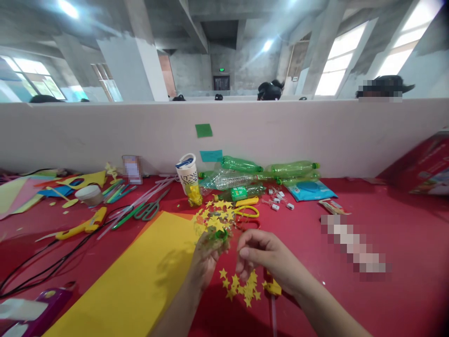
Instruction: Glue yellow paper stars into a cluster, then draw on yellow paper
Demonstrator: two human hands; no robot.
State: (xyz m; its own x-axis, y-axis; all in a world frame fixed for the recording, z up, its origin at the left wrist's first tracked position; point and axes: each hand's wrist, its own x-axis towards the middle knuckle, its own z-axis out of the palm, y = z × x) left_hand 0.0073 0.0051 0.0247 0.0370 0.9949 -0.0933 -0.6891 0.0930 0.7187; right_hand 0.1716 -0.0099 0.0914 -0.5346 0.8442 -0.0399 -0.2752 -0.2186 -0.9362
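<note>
Just right of the yellow sheet [119, 276], the left hand [206, 260] grasps a see-through green plastic piece [220, 235] in its fingers, above the red tabletop [301, 313]. Farther right of the sheet, the right hand [261, 252] is raised with its fingers curled toward the thumb; whether it pinches anything, one cannot tell. Small yellow stars [248, 289] lie on the tabletop in two clusters, both right of the sheet, one near its far corner and one closer to the wearer. An orange sheet [137, 238] peeks out from under its far edge. Left of the yellow sheet are scissors [147, 212], a yellow glue gun [96, 221] with a dark cord, and a purple power strip [51, 302]. Beyond it stand a white patterned cup [187, 173] and, farther right, green plastic bottles [242, 164] lying in a heap. Past all this, a pale partition [105, 131] crosses the view, bearing green and blue paper squares [204, 130]. Over its top show several people's heads [270, 91], concrete pillars [143, 61], bright windows [342, 58], lit ceiling lamps [267, 45] and a glowing green sign [221, 69] above a dark door [221, 83].
</note>
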